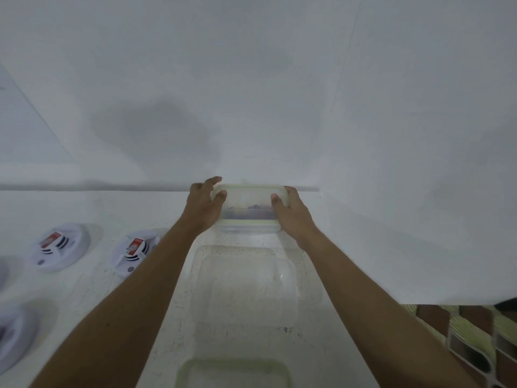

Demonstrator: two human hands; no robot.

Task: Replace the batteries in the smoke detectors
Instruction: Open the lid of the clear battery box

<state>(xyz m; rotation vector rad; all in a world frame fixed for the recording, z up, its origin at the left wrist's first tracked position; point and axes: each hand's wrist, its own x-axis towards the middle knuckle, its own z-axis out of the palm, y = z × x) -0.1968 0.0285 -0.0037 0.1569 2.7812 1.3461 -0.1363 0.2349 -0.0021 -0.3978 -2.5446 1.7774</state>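
A clear plastic container (249,204) with a pale green rim stands against the far wall, with dark small items dimly visible inside. My left hand (203,204) grips its left side and my right hand (291,212) grips its right side, thumbs on the near wall. Two white smoke detectors (62,247) (134,251) with red-and-white labels lie on the white table at the left. Parts of two more detectors (14,333) show at the far left edge.
A second clear container (246,289) sits between my forearms. A green-rimmed lid (233,372) lies at the near edge. The white wall rises just behind the held container. At the lower right, past the table edge, is a brown and green patterned surface (475,337).
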